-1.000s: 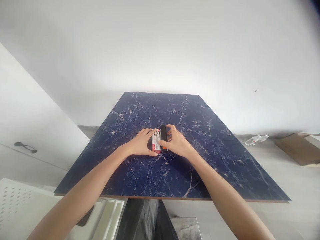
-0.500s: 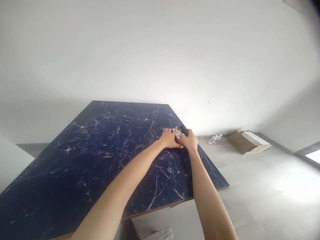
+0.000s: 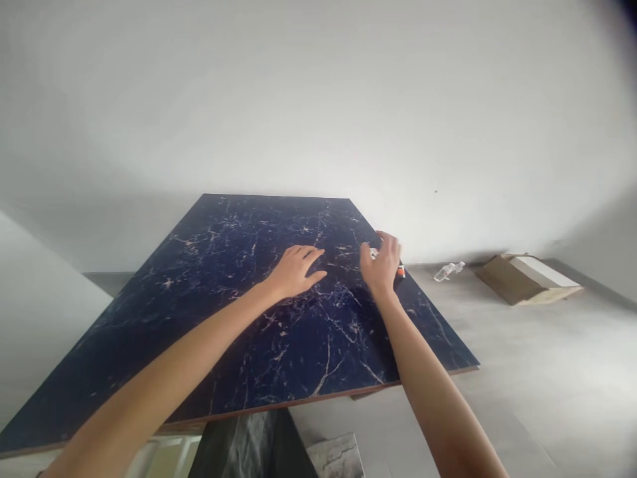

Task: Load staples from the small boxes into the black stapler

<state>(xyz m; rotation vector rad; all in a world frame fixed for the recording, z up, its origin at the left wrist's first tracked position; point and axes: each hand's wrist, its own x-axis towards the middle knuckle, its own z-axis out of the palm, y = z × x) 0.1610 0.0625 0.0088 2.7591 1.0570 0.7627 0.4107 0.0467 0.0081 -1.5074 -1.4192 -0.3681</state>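
My left hand (image 3: 298,271) hovers over or rests lightly on the blue, white-veined tabletop (image 3: 279,318). Its fingers point right with the thumb apart, and nothing is in it. Toward the tabletop's right edge, my right hand (image 3: 382,265) is curled around a small object (image 3: 401,271). A black and orange end shows past the outer side of the hand, and a white bit shows between thumb and fingers. The hand hides the rest of the object, so its kind is unclear.
The tabletop's far edge lies close to a pale wall (image 3: 279,99). On the floor to the right are a crumpled clear plastic bottle (image 3: 448,271) and a cardboard box (image 3: 517,279). A marbled grey piece (image 3: 338,457) is below the near edge.
My hands have come apart. The left moved left, off the red and white thing, and its fingers opened. The right shifted slightly right; the dark piece no longer shows above it. The view tilted slightly.
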